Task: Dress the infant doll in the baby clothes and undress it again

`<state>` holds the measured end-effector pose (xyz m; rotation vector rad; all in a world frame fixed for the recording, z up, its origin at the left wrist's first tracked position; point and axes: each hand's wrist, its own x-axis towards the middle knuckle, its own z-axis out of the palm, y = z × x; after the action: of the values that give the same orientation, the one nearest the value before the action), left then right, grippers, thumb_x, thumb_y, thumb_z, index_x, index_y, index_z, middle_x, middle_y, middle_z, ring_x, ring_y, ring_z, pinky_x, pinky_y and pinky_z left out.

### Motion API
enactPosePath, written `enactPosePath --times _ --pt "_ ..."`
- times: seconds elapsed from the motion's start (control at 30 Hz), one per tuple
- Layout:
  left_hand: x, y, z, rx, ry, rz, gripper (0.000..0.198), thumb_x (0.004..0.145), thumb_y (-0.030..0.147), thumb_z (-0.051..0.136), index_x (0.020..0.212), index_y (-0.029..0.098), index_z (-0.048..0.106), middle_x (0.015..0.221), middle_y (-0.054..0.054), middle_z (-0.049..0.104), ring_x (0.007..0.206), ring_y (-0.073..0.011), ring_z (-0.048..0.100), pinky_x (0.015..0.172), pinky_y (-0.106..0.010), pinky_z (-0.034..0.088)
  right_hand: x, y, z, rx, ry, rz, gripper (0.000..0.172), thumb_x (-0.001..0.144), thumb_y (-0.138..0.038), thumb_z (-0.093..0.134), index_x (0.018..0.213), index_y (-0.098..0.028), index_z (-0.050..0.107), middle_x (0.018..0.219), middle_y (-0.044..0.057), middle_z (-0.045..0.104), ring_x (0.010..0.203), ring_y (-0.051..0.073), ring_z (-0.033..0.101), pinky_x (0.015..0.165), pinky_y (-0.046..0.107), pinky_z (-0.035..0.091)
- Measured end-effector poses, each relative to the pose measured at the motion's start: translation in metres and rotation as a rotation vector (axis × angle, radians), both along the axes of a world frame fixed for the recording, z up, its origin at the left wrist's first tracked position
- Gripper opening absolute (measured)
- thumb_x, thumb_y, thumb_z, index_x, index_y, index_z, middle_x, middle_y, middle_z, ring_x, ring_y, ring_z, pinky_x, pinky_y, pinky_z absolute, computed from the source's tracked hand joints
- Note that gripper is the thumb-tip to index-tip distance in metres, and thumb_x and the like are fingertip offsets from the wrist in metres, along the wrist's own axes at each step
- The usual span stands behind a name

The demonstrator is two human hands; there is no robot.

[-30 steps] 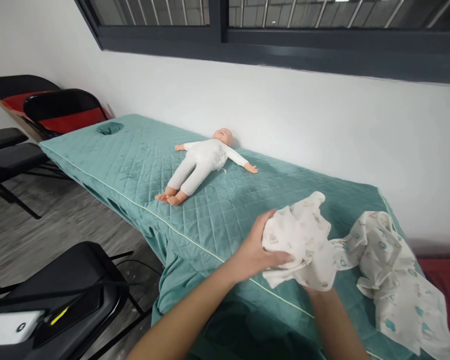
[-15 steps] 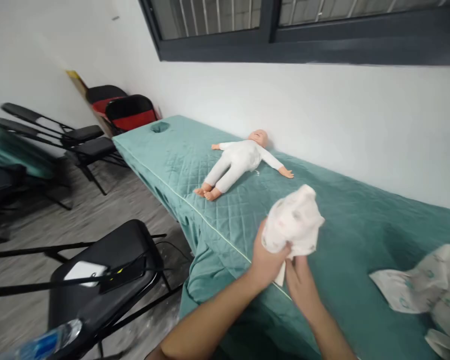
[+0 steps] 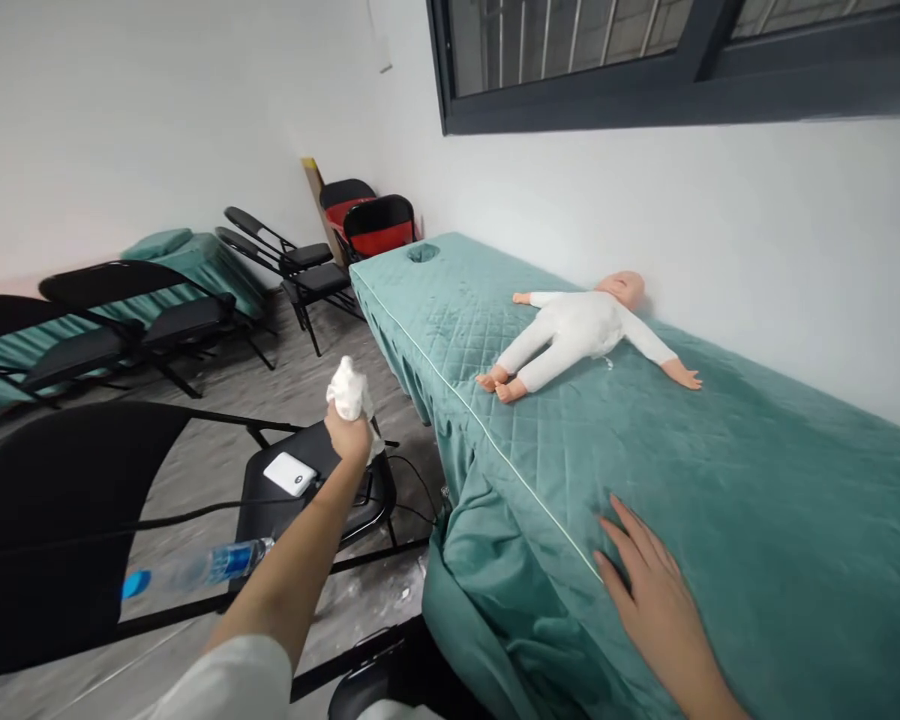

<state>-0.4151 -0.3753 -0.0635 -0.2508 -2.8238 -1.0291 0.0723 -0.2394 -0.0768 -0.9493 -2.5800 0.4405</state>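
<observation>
My left hand (image 3: 347,436) is closed around a bundled white cloth (image 3: 351,388), holding it above the black folding chair seat on the left. The top of the bundle pokes up over the fist, and a loose part hangs at its right side. My right hand (image 3: 656,595) is empty, with fingers spread over the green quilted bed cover (image 3: 757,480); whether it presses on the cover I cannot tell. Farther back on the bed, a baby doll (image 3: 581,325) in a white suit lies face up with arms stretched out, apart from both hands.
On the near chair (image 3: 270,510) lie a white power bank (image 3: 289,474) and a cable. A plastic water bottle (image 3: 210,565) lies on its side by the chair. More folding chairs (image 3: 172,315) stand at the left. A wall and window (image 3: 570,60) run behind the bed.
My left hand has carried the white bundle leftward off the bed to above the chair. The right hand has let go of it and spread out. My view has turned left.
</observation>
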Motion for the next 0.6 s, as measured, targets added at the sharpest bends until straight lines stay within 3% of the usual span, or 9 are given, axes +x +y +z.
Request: enactPosePath --times 0.13,0.27,0.37,0.5,0.6 --pt "-0.022 -0.064 -0.018 -0.235 -0.161 0.047 0.051 0.088 0.029 0.058 0.138 0.021 0.055 0.125 -0.017 0.056 0.112 -0.0389 0.063 0.094 -0.055 0.048 0.000 -0.002 0.000 0.097 -0.064 0.018 0.039 0.102 -0.043 0.046 0.133 -0.024 0.061 0.158 0.007 0.047 0.141 0.033 0.049 0.105 0.056 0.053" --pt "-0.035 -0.110 -0.035 -0.497 -0.110 0.065 0.056 0.092 0.030 0.050 0.148 0.026 0.043 0.136 -0.018 0.047 0.123 -0.0398 0.053 0.093 -0.053 0.046 -0.002 -0.004 0.007 0.130 -0.096 0.032 0.035 0.103 -0.041 0.045 0.130 -0.028 0.063 0.156 0.002 0.050 0.141 0.031 0.049 0.105 0.054 0.054" --pt "-0.045 -0.126 -0.054 -0.673 -0.071 0.025 0.058 0.095 0.033 0.046 0.151 0.024 0.036 0.146 -0.020 0.041 0.128 -0.0403 0.048 0.093 -0.051 0.046 -0.005 -0.007 0.011 0.146 -0.106 0.020 0.035 0.103 -0.039 0.044 0.129 -0.028 0.064 0.156 0.003 0.050 0.141 0.031 0.049 0.106 0.054 0.052" --pt "-0.049 -0.132 -0.082 -0.736 -0.248 -0.153 0.068 0.090 0.052 0.054 0.147 0.018 0.043 0.152 -0.023 0.040 0.131 -0.0455 0.048 0.097 -0.058 0.046 -0.007 -0.009 0.012 0.149 -0.107 0.013 0.035 0.103 -0.038 0.044 0.130 -0.027 0.064 0.155 0.004 0.051 0.141 0.030 0.048 0.107 0.054 0.050" --pt "-0.046 -0.134 -0.090 -0.739 -0.313 -0.166 0.069 0.093 0.056 0.045 0.151 0.018 0.039 0.158 -0.023 0.032 0.137 -0.0477 0.042 0.103 -0.063 0.041 -0.006 -0.009 0.012 0.152 -0.093 0.024 0.035 0.103 -0.037 0.045 0.131 -0.026 0.063 0.154 0.004 0.052 0.141 0.030 0.049 0.107 0.053 0.050"
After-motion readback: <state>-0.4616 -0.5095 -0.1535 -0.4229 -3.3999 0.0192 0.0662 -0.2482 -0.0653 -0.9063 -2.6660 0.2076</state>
